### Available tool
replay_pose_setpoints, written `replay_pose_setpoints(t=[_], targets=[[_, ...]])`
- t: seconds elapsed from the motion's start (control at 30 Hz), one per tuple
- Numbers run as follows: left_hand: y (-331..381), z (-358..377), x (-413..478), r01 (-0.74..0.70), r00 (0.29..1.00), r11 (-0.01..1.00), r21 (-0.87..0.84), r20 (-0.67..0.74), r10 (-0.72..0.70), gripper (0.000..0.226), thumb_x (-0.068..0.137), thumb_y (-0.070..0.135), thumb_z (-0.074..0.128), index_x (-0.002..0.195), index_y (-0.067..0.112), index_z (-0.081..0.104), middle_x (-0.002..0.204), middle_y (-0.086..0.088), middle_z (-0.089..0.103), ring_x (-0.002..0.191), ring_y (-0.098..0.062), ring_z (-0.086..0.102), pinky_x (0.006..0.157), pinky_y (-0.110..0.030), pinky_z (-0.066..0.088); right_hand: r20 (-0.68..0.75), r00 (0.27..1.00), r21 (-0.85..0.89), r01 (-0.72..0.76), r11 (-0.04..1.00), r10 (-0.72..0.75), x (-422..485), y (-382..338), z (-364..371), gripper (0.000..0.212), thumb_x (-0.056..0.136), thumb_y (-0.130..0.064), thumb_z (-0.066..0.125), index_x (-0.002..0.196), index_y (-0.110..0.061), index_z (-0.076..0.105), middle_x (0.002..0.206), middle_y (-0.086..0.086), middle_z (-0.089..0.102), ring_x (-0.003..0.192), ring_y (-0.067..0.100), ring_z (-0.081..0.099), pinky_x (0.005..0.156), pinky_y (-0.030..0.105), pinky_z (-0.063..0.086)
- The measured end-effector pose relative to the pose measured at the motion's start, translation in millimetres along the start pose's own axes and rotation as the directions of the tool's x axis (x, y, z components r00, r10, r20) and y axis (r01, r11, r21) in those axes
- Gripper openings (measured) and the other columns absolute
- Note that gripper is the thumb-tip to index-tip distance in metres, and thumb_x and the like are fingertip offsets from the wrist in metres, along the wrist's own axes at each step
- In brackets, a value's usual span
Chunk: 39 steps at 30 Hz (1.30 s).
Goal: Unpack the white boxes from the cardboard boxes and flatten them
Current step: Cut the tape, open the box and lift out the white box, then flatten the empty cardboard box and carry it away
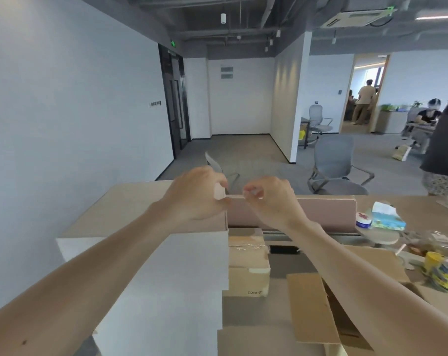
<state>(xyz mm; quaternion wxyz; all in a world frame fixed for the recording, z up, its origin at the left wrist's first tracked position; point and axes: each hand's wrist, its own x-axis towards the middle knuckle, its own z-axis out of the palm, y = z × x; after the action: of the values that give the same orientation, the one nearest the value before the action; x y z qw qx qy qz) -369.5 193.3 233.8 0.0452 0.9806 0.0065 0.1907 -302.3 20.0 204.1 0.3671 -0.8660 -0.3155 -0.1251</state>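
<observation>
Two grips, left hand (194, 195), right hand (274, 200), pinching flap (219, 191) of plain white box (171, 278)

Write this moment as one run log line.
left hand: grips white box flap | right hand: pinches small white piece | box: not flat

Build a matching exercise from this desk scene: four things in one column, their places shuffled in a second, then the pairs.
Things:
1. white box
2. small cardboard box
3. tissue pack
4. grey chair

Places:
A. on the floor beyond the desk
B. far right, by the end of the pink divider
C. left foreground
D. middle of the desk, right beside the white box

Pairs: 1-C; 2-D; 3-B; 4-A
</observation>
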Motion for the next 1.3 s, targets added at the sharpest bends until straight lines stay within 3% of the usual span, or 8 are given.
replay_pose_setpoints(t=[0.17,0.27,0.37,0.57,0.67,1.0,1.17,1.3], targets=[[79,35,32,-0.108,0.994,0.993,-0.038,0.025,0.109,0.032,0.087,0.055,0.062,0.104,0.029,0.067,0.1,0.009,0.062,0.095,-0.018,0.06,0.07,-0.032,0.041,0.013,1.0,-0.061,-0.023,0.998,0.024,-18,73,-45,0.021,0.095,-0.014,0.056,0.095,-0.017,0.077,0.091,-0.004,0.072,0.081,0.008,0.063,0.069,0.012,0.044],[124,68,44,-0.135,0.988,0.988,-0.079,0.068,0.14,0.028,0.085,0.054,0.065,0.101,0.031,0.066,0.098,0.011,0.064,0.094,-0.015,0.06,0.071,-0.032,0.042,0.015,0.998,-0.086,-0.062,0.994,0.063,-34,130,-67,0.02,0.095,-0.016,0.057,0.095,-0.019,0.077,0.088,-0.008,0.071,0.08,0.01,0.065,0.075,0.026,0.055],[166,112,53,-0.119,0.984,0.989,-0.091,0.123,0.129,0.038,0.086,0.057,0.063,0.113,0.03,0.066,0.111,0.012,0.064,0.105,-0.014,0.059,0.083,-0.036,0.049,0.049,0.993,-0.106,-0.1,0.989,0.105,-58,195,-85,0.02,0.094,-0.018,0.057,0.096,-0.021,0.077,0.089,-0.01,0.071,0.079,0.009,0.064,0.076,0.03,0.057],[235,223,45,0.0,0.96,0.99,-0.143,0.276,0.04,0.041,0.089,0.053,0.064,0.119,0.026,0.065,0.115,0.007,0.065,0.105,-0.016,0.062,0.08,-0.029,0.046,0.144,0.968,-0.16,-0.182,0.97,0.205,-129,327,-102,0.019,0.097,-0.019,0.056,0.098,-0.016,0.075,0.092,-0.006,0.07,0.076,0.004,0.06,0.064,0.006,0.039],[257,276,34,0.085,0.916,0.983,-0.166,0.401,-0.012,0.039,0.091,0.051,0.063,0.121,0.026,0.064,0.121,0.006,0.065,0.11,-0.016,0.06,0.084,-0.028,0.047,0.204,0.938,-0.18,-0.246,0.952,0.281,-161,381,-103,0.024,0.097,-0.013,0.052,0.101,-0.014,0.076,0.101,-0.003,0.072,0.087,0.009,0.062,0.074,0.011,0.04],[261,379,26,0.28,0.818,0.945,-0.169,0.557,-0.142,0.032,0.089,0.047,0.066,0.111,0.024,0.067,0.119,0.004,0.066,0.113,-0.016,0.059,0.086,-0.031,0.047,0.284,0.834,-0.193,-0.433,0.881,0.472,-199,489,-89,0.03,0.098,-0.011,0.047,0.115,-0.018,0.072,0.109,0.0,0.072,0.108,0.021,0.062,0.094,0.038,0.051],[235,422,35,0.337,0.787,0.922,-0.193,0.595,-0.163,0.036,0.087,0.049,0.067,0.113,0.024,0.067,0.12,0.003,0.062,0.113,-0.018,0.057,0.093,-0.036,0.047,0.303,0.792,-0.218,-0.484,0.847,0.531,-201,515,-80,0.03,0.097,-0.01,0.048,0.114,-0.017,0.072,0.113,-0.001,0.072,0.111,0.018,0.062,0.095,0.031,0.046],[220,450,40,0.423,0.747,0.885,-0.195,0.628,-0.219,0.051,0.089,0.047,0.067,0.132,0.021,0.057,0.135,0.002,0.049,0.127,-0.019,0.048,0.101,-0.034,0.039,0.284,0.742,-0.256,-0.551,0.794,0.607,-207,542,-82,0.03,0.096,-0.009,0.048,0.113,-0.015,0.072,0.117,0.001,0.069,0.113,0.02,0.06,0.096,0.029,0.044]])
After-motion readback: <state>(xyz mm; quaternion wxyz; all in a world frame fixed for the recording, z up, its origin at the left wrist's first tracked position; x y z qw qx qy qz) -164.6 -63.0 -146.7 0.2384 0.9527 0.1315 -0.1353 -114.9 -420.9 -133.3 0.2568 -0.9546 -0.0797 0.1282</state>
